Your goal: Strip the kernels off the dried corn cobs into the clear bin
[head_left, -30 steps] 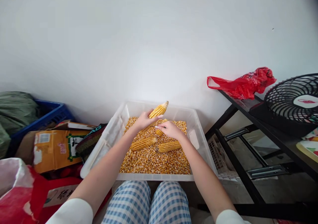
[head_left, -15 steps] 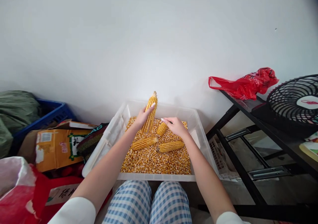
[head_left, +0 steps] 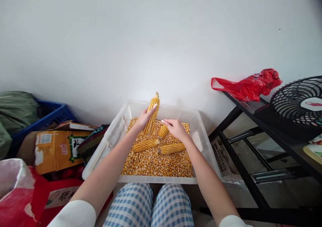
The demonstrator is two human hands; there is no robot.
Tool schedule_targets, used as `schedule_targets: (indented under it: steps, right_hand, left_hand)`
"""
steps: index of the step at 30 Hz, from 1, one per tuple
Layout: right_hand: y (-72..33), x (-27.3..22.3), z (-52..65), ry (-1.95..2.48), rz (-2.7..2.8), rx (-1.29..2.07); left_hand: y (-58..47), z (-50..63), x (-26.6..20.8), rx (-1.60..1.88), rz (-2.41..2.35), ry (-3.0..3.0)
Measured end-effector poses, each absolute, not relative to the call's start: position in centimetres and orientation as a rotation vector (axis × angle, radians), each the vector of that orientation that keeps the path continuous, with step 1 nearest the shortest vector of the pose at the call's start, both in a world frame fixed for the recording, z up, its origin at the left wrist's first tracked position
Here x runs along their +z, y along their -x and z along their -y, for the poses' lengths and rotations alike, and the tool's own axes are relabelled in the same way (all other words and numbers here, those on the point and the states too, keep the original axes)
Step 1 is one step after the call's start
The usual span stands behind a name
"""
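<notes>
Corn ear (head_left: 151, 114) held up over the far part of a translucent plastic bin (head_left: 158, 179), nearly upright, with a slight lean to the right at the top and the pale narrow tip set against the white wall (head_left: 161, 45). Gripped from the left by the left hand (head_left: 145, 118), with the thumb laid across the near face and the other fingers curled behind, mostly out of sight. Pinched in the right hand (head_left: 175, 128), between thumb and fingertips drawn close together: a slim dark tool (head_left: 171, 124), directed left toward the raised ear; too small to tell whether touching it. Below, on a broad bed of loose yellow kernels (head_left: 156, 166), three more ears: one (head_left: 163, 131) partly covered by the right hand, one (head_left: 146, 145) slanting at centre left, one (head_left: 172, 148) almost level at centre right, just beside the right forearm. Close against the near side of the bin, blue-and-white checked trousers (head_left: 147, 203). To the left, an orange cardboard box (head_left: 56, 153) and a blue plastic crate (head_left: 56, 114); to the right, on a black table (head_left: 274, 126), a red plastic bag (head_left: 249, 87) and a black fan (head_left: 291, 102).
</notes>
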State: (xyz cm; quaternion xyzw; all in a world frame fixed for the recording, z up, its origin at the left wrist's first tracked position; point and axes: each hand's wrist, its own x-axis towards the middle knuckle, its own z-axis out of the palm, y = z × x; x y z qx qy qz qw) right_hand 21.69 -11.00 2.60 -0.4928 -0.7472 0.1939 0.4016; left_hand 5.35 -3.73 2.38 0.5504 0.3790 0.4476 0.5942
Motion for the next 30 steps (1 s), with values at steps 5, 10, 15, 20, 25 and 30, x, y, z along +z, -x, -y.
schedule_targets:
  steps: [5, 10, 15, 20, 25, 30]
  right_hand:
    - [-21.6, 2.47, 11.0, 1.25, 1.88, 0.485]
    - [-21.63, 2.48, 11.01, 1.238, 1.884, 0.472]
    - [-21.63, 2.56, 11.08, 1.268, 1.894, 0.458]
    - [-21.44, 2.25, 11.02, 1.279, 1.893, 0.461]
    - [-21.14, 1.76, 10.95, 1.3, 1.94, 0.422]
    - [-21.1, 1.7, 10.92, 1.307, 1.987, 0.449]
  left_hand:
    - [-5.33, 3.6, 2.23, 1.041, -0.877, -1.289]
    - [-5.22, 3.39, 1.97, 1.041, -0.876, -1.33]
    - [-5.09, 3.39, 2.08, 1.041, -0.923, -1.444]
    - [-4.93, 3.65, 2.48, 1.131, -1.026, -1.628]
    - [-4.79, 3.96, 2.45, 1.083, -1.089, -1.766]
    - [-4.6, 3.97, 2.26, 1.011, -1.175, -1.917]
